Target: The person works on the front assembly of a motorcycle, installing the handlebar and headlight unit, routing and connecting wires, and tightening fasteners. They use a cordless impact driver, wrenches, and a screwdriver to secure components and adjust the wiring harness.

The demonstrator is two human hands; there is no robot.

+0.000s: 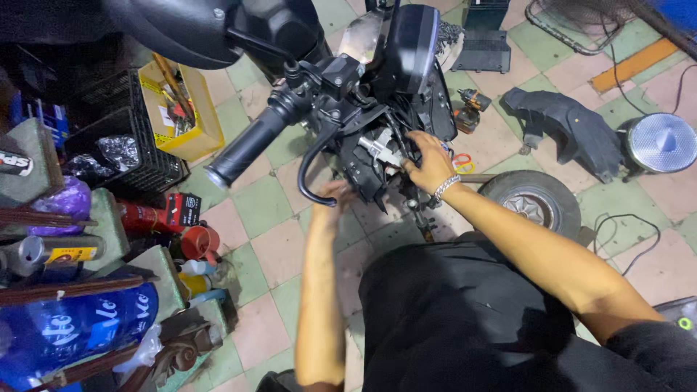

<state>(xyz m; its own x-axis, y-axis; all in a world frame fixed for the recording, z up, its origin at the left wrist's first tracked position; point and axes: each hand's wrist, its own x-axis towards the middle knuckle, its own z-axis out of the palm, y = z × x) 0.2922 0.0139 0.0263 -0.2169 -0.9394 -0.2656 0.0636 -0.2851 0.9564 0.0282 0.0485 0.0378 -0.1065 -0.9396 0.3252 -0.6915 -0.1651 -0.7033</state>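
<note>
Both forearms reach into the stripped motorcycle front (377,109): right hand (427,163) closed around a metal bracket (379,150), left hand (335,193) below it, grip unclear; removed black panel (563,127) lies right, reassembly pending.

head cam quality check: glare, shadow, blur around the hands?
Head view: light is even and artificial; glare only on the round headlamp lens and the glossy blue bottle. The right hand is sharp on the metal bracket; the left hand sits half in shadow under the black handlebar assembly. Slight wide-angle stretch at the edges; the dark lap lacks detail.
</note>
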